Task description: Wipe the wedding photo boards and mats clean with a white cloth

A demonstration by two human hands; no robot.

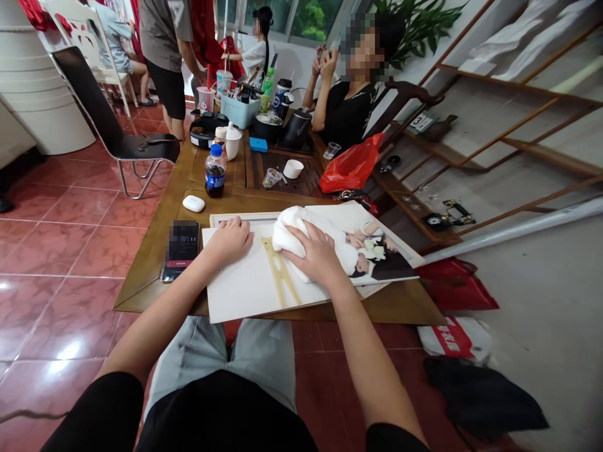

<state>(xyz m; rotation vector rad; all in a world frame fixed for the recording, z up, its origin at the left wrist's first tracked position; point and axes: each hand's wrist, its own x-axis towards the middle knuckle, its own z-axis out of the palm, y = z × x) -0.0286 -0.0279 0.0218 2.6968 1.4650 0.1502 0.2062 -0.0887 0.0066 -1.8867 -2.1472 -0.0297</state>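
Note:
A large photo print [245, 295] on a white board lies on the wooden table in front of me, with a couple pictured at its right end. My left hand [230, 240] rests palm down near the board's left upper edge, its fingers stretched out and holding nothing. In my right hand [316, 254] is a bunched white cloth [292, 227], pressed onto the board's middle. The pale yellow shape [279, 273] between my hands looks like part of the picture or a flat piece on it; I cannot tell which. Another board's edge shows underneath.
A phone [181, 248], a white earbud case [193, 203] and a cola bottle [215, 171] stand left of the board. Beyond are a white cup [293, 168] and a red plastic bag [353, 164]. A person [351, 103] sits at the far right; wooden shelves [499, 144] line the wall.

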